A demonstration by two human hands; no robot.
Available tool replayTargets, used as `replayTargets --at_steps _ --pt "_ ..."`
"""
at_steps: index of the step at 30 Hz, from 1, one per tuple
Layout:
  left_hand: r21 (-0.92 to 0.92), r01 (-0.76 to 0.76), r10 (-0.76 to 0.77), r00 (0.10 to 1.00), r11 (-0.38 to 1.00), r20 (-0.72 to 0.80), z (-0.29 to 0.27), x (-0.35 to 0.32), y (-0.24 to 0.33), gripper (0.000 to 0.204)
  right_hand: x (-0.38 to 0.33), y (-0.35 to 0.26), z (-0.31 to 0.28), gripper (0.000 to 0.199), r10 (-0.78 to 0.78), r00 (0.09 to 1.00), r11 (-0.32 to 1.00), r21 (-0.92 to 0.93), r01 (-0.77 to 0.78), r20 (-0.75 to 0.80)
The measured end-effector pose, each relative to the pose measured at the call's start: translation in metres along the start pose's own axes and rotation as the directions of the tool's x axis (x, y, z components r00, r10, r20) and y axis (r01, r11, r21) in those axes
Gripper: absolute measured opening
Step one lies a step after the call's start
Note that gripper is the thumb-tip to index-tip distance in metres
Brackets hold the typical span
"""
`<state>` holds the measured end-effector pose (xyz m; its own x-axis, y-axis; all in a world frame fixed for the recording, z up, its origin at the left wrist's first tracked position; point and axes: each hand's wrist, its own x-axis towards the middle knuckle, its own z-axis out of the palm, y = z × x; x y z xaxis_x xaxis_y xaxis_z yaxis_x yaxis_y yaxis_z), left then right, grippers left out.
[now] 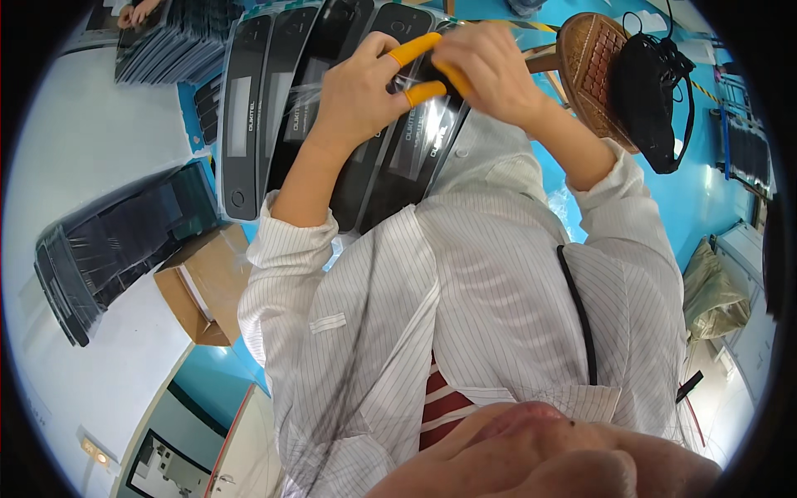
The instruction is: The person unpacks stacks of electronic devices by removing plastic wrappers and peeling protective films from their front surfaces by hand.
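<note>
Several long black panels (241,124) with rounded ends and pale rectangular windows lie side by side in front of me, apparently under clear film. Over their right part, my left hand (357,91) has its thumb and index finger, both in yellow finger cots, curved toward the right hand. My right hand (490,70) meets them with bent fingers, one in a yellow cot, slightly blurred. Both hands look closed on something small that I cannot make out. Shiny wrinkled film (309,93) shows beside my left hand.
On the white table (141,124) at left lie a wrapped stack of dark panels (133,236) and a far stack (170,50); another person's hand (137,12) is near it. An open cardboard box (203,286) stands close left. A brown woven stool (594,70) holds a black bag (652,100).
</note>
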<state>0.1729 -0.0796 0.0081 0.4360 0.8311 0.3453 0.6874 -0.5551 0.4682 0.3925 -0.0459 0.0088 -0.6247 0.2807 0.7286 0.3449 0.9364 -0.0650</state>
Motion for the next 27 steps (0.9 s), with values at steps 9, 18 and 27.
replayTargets --at_steps 9,18,27 --pt "-0.072 -0.002 -0.006 0.993 0.997 -0.117 0.008 0.0 -0.01 0.033 -0.02 0.042 0.002 0.019 0.057 0.94 0.935 -0.348 0.067 0.336" --pt "-0.198 -0.144 0.109 0.978 0.97 -0.177 0.002 -0.003 0.006 0.026 -0.019 -0.028 -0.001 0.034 0.209 0.951 0.978 0.051 -0.202 -0.229" --pt "-0.191 -0.318 0.157 0.804 0.929 -0.573 -0.039 0.004 0.016 0.023 0.037 -0.051 -0.004 0.033 0.715 0.226 -0.505 0.712 -0.487 0.662"
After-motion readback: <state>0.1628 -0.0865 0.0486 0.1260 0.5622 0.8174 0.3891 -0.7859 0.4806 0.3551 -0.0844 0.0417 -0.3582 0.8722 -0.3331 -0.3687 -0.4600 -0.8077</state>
